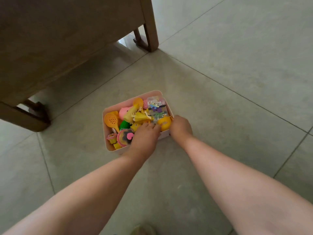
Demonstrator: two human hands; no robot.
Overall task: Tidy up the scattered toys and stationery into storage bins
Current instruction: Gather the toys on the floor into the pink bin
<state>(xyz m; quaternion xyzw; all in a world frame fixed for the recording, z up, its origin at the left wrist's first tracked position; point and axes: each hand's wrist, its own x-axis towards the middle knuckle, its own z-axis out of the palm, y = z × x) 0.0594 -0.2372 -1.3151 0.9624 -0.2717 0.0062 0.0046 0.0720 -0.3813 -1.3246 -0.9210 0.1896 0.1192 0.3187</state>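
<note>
Both hands' grip (145, 138) (180, 127) holds the toy-filled bin's (108, 111) near rim.

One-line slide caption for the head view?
Both hands, left hand and right hand, at a pink bin of toys on the tiled floor.

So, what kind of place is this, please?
Probably a room in a home: a tiled floor, wooden furniture on legs, and a pink bin full of plastic toys, with both hands at its near rim.

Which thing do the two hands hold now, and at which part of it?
Both hold the pink bin of toys: the left hand lies over its near rim, and the right hand is at its right near corner. The finger grip is hidden.
</note>
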